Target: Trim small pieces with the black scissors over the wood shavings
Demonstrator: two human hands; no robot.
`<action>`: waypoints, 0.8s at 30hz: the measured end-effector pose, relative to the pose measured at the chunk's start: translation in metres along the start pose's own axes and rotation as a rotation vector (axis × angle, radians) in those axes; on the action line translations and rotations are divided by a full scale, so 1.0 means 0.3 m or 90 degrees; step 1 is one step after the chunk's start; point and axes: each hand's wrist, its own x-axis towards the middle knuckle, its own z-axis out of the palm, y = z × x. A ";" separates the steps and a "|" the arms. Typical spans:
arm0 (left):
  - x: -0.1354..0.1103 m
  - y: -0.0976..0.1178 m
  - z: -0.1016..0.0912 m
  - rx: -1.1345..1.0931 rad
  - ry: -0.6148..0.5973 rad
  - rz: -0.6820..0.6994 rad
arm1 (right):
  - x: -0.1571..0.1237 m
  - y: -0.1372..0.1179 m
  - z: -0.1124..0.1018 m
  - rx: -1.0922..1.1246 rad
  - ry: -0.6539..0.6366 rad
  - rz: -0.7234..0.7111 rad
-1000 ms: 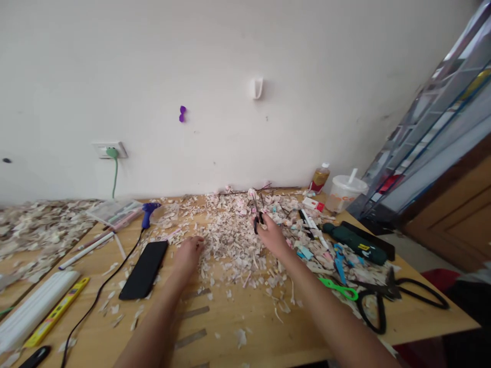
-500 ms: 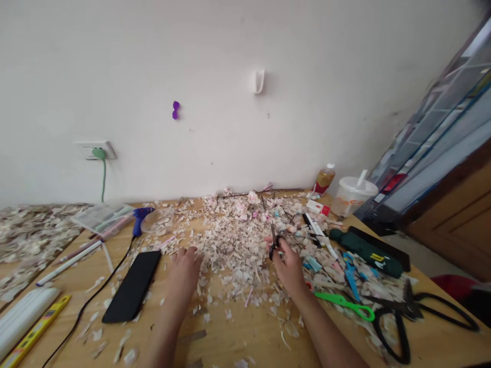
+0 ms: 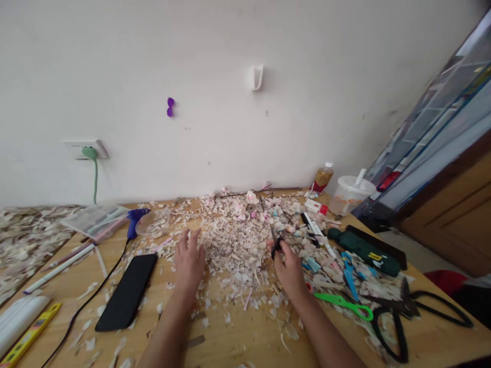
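My left hand (image 3: 190,259) is over the left edge of a heap of pale dried petals or shavings (image 3: 238,250), fingers spread and nothing held in them. In my right hand (image 3: 288,268) is a small pair of black-handled scissors (image 3: 275,243), its blades pointing up and away from me, at the heap's right side. Pink-white blossoms (image 3: 251,198) on thin brown twigs lie at the back of the heap, near the wall. A black phone (image 3: 126,292) rests to the left of my left forearm.
Left of the phone are a blue glue gun (image 3: 134,222), its black cord, and a yellow cutter knife (image 3: 30,335). On the right lie green scissors (image 3: 343,303), blue scissors (image 3: 349,276), large black shears (image 3: 402,306) and a dark green pouch (image 3: 364,250). A lidded cup (image 3: 347,197) and a bottle (image 3: 322,179) stand behind.
My left hand has moved slightly forward and its fingers have spread. The right hand still holds the scissors in nearly the same place. The view has shifted a little.
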 end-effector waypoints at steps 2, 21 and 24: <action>-0.017 0.006 -0.001 0.026 -0.007 0.026 | -0.001 0.012 0.007 -0.014 -0.042 0.008; 0.119 0.094 0.050 0.044 -0.252 0.153 | 0.004 -0.018 -0.052 0.091 0.098 0.068; 0.188 0.112 0.108 0.059 -0.330 0.161 | 0.005 -0.005 -0.050 0.072 0.075 0.064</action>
